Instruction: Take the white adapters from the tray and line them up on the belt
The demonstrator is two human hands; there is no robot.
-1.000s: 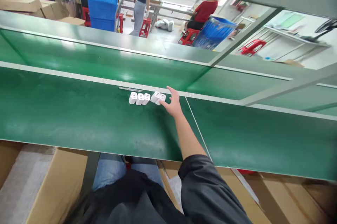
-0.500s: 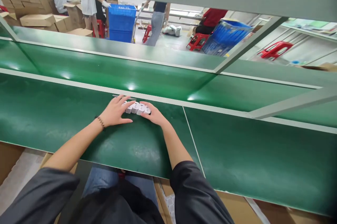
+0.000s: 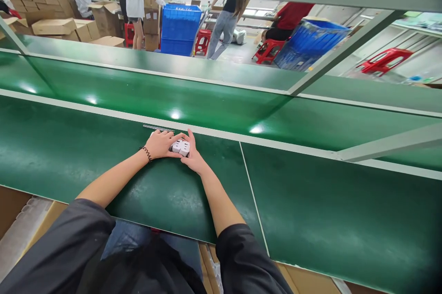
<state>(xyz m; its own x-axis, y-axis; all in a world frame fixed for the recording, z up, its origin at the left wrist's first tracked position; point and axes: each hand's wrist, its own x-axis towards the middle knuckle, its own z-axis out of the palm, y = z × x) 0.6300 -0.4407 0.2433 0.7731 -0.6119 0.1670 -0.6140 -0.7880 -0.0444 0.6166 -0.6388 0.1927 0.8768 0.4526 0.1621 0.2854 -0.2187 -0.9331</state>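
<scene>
A row of small white plastic pieces with dark slots (image 3: 181, 147), resembling plug adapters, lies on the green work surface (image 3: 145, 197). My left hand (image 3: 161, 144) curves over the row's left part, its fingers wrapped across the tops and its thumb along the near side. At the right end my right hand (image 3: 194, 157) closes against the pieces, thumb in front and fingers behind. Both hands nearly meet, and much of the row is hidden under the left one. A thin grey strip (image 3: 155, 127) lies just beyond my left fingers.
A pale rail (image 3: 221, 132) runs behind the hands, with a slanting post (image 3: 345, 52) at right. Cardboard boxes (image 3: 51, 27), blue crates (image 3: 180, 29), red stools (image 3: 271, 50) and several people are farther back. Below the near edge stand open cartons (image 3: 304, 278).
My right hand has moved left, closer to my left hand. My left hand has closed over the white pieces, covering more of them. The camera view has shifted slightly.
</scene>
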